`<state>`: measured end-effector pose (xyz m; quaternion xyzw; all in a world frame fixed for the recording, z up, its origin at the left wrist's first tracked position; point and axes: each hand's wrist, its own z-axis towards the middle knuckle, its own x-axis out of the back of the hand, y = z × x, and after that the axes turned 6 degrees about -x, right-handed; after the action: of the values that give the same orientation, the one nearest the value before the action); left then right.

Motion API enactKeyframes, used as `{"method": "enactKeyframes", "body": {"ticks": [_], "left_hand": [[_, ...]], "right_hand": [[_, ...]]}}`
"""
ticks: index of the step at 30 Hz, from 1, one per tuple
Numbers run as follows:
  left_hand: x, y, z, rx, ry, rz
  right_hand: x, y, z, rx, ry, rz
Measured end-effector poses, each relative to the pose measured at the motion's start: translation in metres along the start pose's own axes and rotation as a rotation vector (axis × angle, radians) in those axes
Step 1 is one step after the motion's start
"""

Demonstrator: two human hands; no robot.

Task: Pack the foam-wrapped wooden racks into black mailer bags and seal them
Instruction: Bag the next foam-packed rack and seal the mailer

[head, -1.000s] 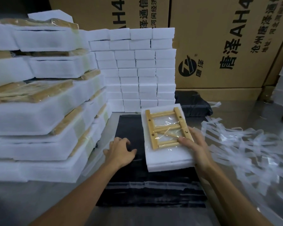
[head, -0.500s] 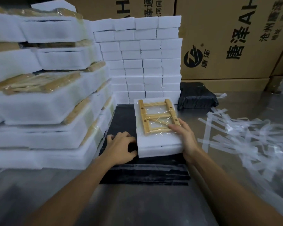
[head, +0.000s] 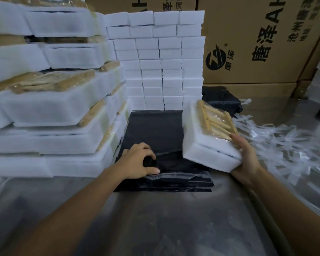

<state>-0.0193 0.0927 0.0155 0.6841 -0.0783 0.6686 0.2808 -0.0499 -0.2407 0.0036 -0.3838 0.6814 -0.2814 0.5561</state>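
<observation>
Your foam-wrapped wooden rack (head: 209, 137) no longer lies flat on the black mailer bags (head: 153, 130): your right hand (head: 245, 156) grips its near corner and holds it tilted, lifted off them. Your left hand (head: 139, 161) now pinches the top bag's mouth, likely opening it for insertion.

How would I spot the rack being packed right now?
Find the flat pile of black mailer bags on the metal table. At its right edge the right hand holds a foam-wrapped wooden rack. It alone is tilted, off every stack.
</observation>
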Motion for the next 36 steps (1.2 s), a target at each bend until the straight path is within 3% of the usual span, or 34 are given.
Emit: {"method": "enactKeyframes", "body": {"ticks": [3, 7, 15, 17, 21, 26, 31, 34, 36], "left_hand": [[-0.007, 0.005, 0.001, -0.103, 0.053, 0.188], [-0.006, 0.013, 0.003, -0.096, 0.07, 0.048], [0.001, 0.017, 0.011, -0.008, 0.165, 0.033], [0.003, 0.015, 0.012, -0.004, 0.121, -0.019], [0.007, 0.015, 0.006, -0.057, -0.165, -0.053], [0.006, 0.023, 0.01, -0.131, -0.015, 0.148], [0.016, 0.019, 0.008, -0.126, -0.163, 0.187], [0.01, 0.021, 0.01, -0.15, -0.041, 0.299], [0.007, 0.021, 0.013, -0.107, 0.04, 0.193]], "right_hand": [[0.01, 0.002, -0.006, -0.013, -0.083, 0.148], [0.02, 0.0, -0.005, -0.021, -0.141, 0.261], [0.018, -0.001, -0.006, -0.024, -0.101, 0.27], [0.016, -0.001, -0.007, -0.024, -0.099, 0.263], [0.015, -0.001, -0.009, -0.031, -0.111, 0.268], [0.014, -0.001, -0.01, -0.026, -0.117, 0.266], [0.012, 0.0, -0.011, -0.023, -0.12, 0.27], [0.012, 0.0, -0.013, -0.031, -0.1, 0.265], [0.011, -0.001, -0.014, -0.03, -0.093, 0.259]]}}
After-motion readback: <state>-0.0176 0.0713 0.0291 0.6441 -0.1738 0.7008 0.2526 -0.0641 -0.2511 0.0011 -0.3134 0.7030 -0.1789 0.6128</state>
